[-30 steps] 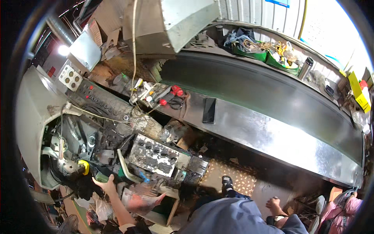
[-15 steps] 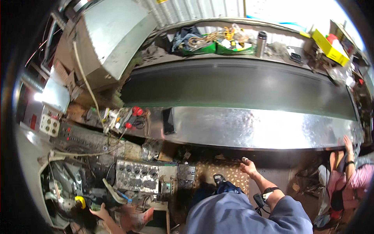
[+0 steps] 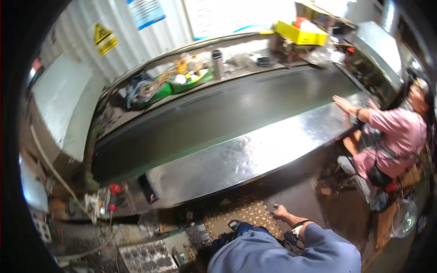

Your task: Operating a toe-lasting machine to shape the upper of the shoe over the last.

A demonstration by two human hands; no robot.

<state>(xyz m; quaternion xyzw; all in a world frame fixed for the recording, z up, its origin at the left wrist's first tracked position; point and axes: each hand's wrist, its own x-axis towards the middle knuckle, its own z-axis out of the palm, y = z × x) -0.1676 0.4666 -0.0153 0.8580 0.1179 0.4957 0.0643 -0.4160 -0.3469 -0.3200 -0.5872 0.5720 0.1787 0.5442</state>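
My right hand hangs low, in front of the long metal work surface and apart from it. Its fingers look loosely curled, with a small greyish spot at the tips that is too small to name. A dark band and a pale watch-like piece circle the wrist, and a black object hangs close by. The shiny metal ledge runs along the near side of a dark conveyor belt. On the ledge's left part lies a black phone. My left hand is out of the picture.
A co-worker in pink sits at the right end, hands at the ledge. Behind the belt stand a steel flask, green bins and a yellow box. A knobbed control panel is at lower left; a patterned mat lies below.
The view has swung to the right, bringing more of the co-worker in. The hand at lower left has left the picture. My right hand stays low beside my body.
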